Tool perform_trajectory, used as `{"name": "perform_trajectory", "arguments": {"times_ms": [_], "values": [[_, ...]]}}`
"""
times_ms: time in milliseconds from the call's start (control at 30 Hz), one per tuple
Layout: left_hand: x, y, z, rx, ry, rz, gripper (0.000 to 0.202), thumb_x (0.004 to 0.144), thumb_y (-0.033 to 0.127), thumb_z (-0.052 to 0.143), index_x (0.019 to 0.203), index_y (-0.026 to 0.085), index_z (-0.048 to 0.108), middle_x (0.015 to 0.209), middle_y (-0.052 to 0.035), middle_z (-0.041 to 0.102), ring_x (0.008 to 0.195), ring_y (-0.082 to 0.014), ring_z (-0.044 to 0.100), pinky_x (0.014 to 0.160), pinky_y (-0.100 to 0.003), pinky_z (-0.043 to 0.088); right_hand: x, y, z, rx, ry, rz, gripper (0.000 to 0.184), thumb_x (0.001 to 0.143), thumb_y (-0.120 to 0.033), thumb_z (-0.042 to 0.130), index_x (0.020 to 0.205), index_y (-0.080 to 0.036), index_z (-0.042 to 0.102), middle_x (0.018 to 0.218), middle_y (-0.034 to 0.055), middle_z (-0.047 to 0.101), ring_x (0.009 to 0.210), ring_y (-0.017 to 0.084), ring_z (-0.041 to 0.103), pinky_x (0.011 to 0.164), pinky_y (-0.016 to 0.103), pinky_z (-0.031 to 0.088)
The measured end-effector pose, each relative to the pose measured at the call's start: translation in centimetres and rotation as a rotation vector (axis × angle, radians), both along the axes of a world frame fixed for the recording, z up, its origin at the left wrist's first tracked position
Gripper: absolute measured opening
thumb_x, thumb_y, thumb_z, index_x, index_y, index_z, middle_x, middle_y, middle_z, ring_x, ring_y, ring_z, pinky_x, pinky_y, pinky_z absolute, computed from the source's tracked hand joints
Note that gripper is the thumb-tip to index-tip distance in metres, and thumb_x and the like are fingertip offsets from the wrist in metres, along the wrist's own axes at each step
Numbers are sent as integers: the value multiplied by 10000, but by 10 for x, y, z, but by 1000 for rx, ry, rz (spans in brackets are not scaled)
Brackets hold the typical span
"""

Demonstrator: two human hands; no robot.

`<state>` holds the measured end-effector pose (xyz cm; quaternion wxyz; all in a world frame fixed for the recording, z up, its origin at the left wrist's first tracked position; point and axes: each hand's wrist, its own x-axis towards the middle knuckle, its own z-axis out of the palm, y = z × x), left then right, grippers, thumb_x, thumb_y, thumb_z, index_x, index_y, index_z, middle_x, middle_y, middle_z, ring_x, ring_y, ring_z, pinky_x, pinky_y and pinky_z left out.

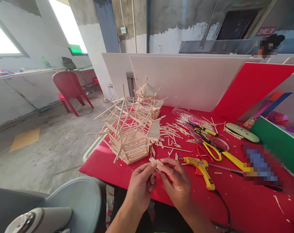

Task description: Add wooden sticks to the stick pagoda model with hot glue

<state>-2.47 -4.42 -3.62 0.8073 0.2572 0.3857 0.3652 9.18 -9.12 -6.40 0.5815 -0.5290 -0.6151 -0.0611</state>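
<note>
Over the near edge of the red table, my left hand (141, 185) and my right hand (175, 182) meet, fingertips closed around a small bunch of short wooden sticks (158, 163). Whether the sticks are glued together I cannot tell. Just beyond my hands stands an open pavilion frame of wooden sticks (131, 152), with bare roof ribs and one slatted roof panel (153, 131). Behind it rises a second stick pavilion (147, 92) with a slatted roof. A yellow glue gun (200, 169) lies right of my right hand.
Loose sticks (173, 132) are scattered mid-table. Yellow-handled pliers (202, 131), scissors (213, 152) and a yellow cutter knife (236, 161) lie to the right. White boards (183, 81) stand behind. A grey stool (76, 197) holds a white flask (43, 218). Someone's head (270, 45) shows beyond the boards.
</note>
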Motion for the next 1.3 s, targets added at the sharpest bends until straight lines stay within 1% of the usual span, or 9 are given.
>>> {"name": "perform_trajectory", "arguments": {"times_ms": [133, 233, 367, 500, 700, 800, 933, 1133, 1300], "values": [[-1, 7, 8, 23, 45, 125, 353, 575, 355, 852, 608, 139, 574, 493, 46, 500, 376, -24, 348, 342, -149, 197, -3, 5, -1, -54, 56, 45, 412, 825, -78, 636, 1192, -260, 599, 1090, 77, 608, 942, 169, 649, 747, 274, 585], [-1, 15, 14, 73, 95, 152, 395, 581, 395, 838, 555, 148, 531, 461, 40, 516, 324, -28, 361, 317, -157, 199, -2, 5, -1, -105, 130, 73, 411, 839, -120, 627, 1227, -243, 569, 1089, 84, 604, 911, 169, 644, 707, 280, 587], [2, 26, 21, 134, 154, 184, 411, 575, 443, 825, 551, 151, 537, 429, 32, 532, 279, -40, 376, 290, -164, 184, 0, 9, -1, -188, 237, 96, 290, 866, -180, 609, 1149, -239, 604, 1008, 57, 635, 861, 153, 643, 695, 263, 573], [3, 34, 21, 181, 180, 212, 394, 570, 418, 831, 551, 149, 544, 430, 34, 538, 279, -36, 377, 290, -160, 188, -1, 17, 7, -325, 392, 96, 197, 872, -280, 613, 1060, -241, 655, 949, 36, 684, 800, 146, 646, 684, 242, 545], [1, 37, 20, 226, 206, 203, 335, 593, 401, 824, 632, 134, 625, 442, 37, 547, 297, -29, 381, 313, -151, 211, -6, 29, 19, -496, 690, 228, 260, 872, -423, 592, 953, -202, 703, 774, 28, 676, 651, 130, 575, 570, 224, 466], [2, 36, 19, 232, 210, 179, 327, 598, 398, 822, 666, 127, 652, 439, 35, 544, 311, -30, 393, 328, -148, 223, -8, 34, 21, -520, 775, 293, 297, 861, -456, 596, 846, -176, 694, 654, 6, 603, 581, 111, 500, 525, 222, 411], [4, 34, 17, 240, 195, 174, 343, 614, 421, 806, 605, 136, 615, 482, 23, 565, 328, -36, 410, 328, -158, 223, -9, 39, 23, -529, 863, 311, 349, 847, -478, 603, 697, -164, 638, 583, -12, 531, 548, 98, 441, 509, 225, 362], [7, 34, 18, 243, 169, 184, 298, 658, 384, 769, 595, 139, 611, 510, 14, 577, 348, -44, 416, 348, -174, 246, -12, 44, 27, -496, 924, 355, 357, 853, -478, 592, 670, -171, 602, 585, -20, 510, 556, 98, 431, 521, 225, 364], [6, 34, 17, 227, 168, 190, 281, 664, 364, 760, 585, 138, 612, 488, 20, 556, 346, -42, 401, 356, -179, 232, -13, 46, 23, -510, 881, 317, 362, 855, -484, 586, 675, -171, 615, 573, -22, 511, 542, 97, 423, 501, 219, 352]]}}
